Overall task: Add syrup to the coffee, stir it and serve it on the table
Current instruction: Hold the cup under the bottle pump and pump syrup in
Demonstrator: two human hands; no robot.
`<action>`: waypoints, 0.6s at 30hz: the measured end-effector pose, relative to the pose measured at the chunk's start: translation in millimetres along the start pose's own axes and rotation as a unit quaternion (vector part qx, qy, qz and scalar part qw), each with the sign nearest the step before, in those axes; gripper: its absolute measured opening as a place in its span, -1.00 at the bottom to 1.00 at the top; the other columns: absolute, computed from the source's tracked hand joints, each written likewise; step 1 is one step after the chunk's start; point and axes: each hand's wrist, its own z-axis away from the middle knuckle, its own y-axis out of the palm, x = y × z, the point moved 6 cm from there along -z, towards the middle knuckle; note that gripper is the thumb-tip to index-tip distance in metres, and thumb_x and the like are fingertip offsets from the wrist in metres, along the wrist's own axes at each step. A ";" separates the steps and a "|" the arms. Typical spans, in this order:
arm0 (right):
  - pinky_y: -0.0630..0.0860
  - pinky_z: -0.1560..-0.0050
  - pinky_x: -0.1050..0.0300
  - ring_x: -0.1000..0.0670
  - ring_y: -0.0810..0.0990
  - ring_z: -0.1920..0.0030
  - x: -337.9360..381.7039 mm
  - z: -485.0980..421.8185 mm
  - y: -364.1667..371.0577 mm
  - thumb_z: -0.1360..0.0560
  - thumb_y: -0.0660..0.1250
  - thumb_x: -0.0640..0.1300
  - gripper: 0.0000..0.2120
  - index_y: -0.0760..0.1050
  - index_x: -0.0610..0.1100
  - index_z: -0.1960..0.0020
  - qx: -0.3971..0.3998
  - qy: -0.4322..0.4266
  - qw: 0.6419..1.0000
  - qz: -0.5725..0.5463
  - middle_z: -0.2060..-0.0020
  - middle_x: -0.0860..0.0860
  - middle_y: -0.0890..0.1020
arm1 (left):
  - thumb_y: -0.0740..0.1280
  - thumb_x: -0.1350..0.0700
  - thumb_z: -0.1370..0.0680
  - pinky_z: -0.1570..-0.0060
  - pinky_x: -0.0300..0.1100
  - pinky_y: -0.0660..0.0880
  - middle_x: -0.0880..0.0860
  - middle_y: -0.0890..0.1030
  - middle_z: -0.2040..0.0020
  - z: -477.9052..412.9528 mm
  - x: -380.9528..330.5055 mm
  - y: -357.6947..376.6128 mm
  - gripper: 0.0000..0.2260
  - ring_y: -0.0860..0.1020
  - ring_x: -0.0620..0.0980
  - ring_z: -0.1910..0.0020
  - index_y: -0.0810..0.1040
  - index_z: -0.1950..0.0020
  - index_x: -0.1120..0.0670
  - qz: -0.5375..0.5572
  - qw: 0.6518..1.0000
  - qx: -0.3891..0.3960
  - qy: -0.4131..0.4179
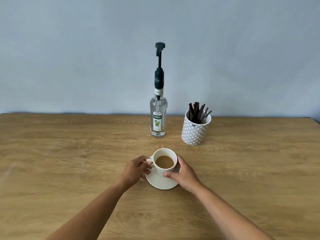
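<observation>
The small white ceramic cup (170, 154) of milky brown coffee (164, 161) sits on its round white saucer (161, 182) in the lower centre of the frame, and both hands are on it. The left grip (136, 168) pinches the cup's little handle between thumb and fingers. The right grip (183, 174) curls round the cup's right wall, thumb pressed low on its near side. The tall clear glass syrup bottle (158, 118) stands upright at mid-frame, well apart from the cup, so I'd judge the cup has to go under the black spout (160, 47) of its pump. Better to move it level and slow, so the coffee doesn't slop. Right of the bottle, a white pot with a grey lattice pattern (195, 130) holds dark brown stir sticks (197, 111). The pale wood-grain surface (69, 153) fills the lower half of the frame, and behind it rises a plain blue-grey wall (86, 49)
</observation>
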 end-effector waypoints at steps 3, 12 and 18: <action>0.49 -0.20 0.10 0.17 0.54 -0.16 6.9 -5.6 -3.9 -0.21 0.58 0.08 -0.29 0.35 0.26 -0.28 0.000 -0.003 1.000 -0.011 -0.12 0.21 0.61 | 0.31 0.09 -0.62 0.19 -0.07 0.63 0.07 0.70 0.06 -1.3 -7.6 1.1 -0.90 0.71 -0.02 0.09 0.61 -0.02 0.07 0.044 0.999 0.003 -0.001; 0.41 -0.26 0.15 0.32 0.48 -0.19 97.4 -44.8 -56.0 -0.20 0.57 0.11 -0.34 0.40 0.26 -0.24 -0.013 -0.099 0.995 -0.019 -0.13 0.28 0.60 | 0.28 0.05 -0.64 0.12 0.10 0.68 0.17 0.70 -0.03 -10.3 -106.9 -16.9 -0.80 0.72 0.24 0.03 0.49 -0.07 0.19 0.151 0.987 0.022 0.041; 0.40 -0.26 0.12 0.24 0.48 -0.24 164.7 -69.1 -91.4 -0.23 0.55 0.15 -0.31 0.40 0.23 -0.31 -0.013 -0.154 0.988 -0.018 -0.17 0.24 0.60 | 0.31 0.04 -0.62 0.22 -0.01 0.68 0.18 0.67 -0.02 -15.1 -179.9 -38.0 -0.83 0.70 0.26 0.09 0.52 -0.01 0.14 0.181 0.980 0.020 0.079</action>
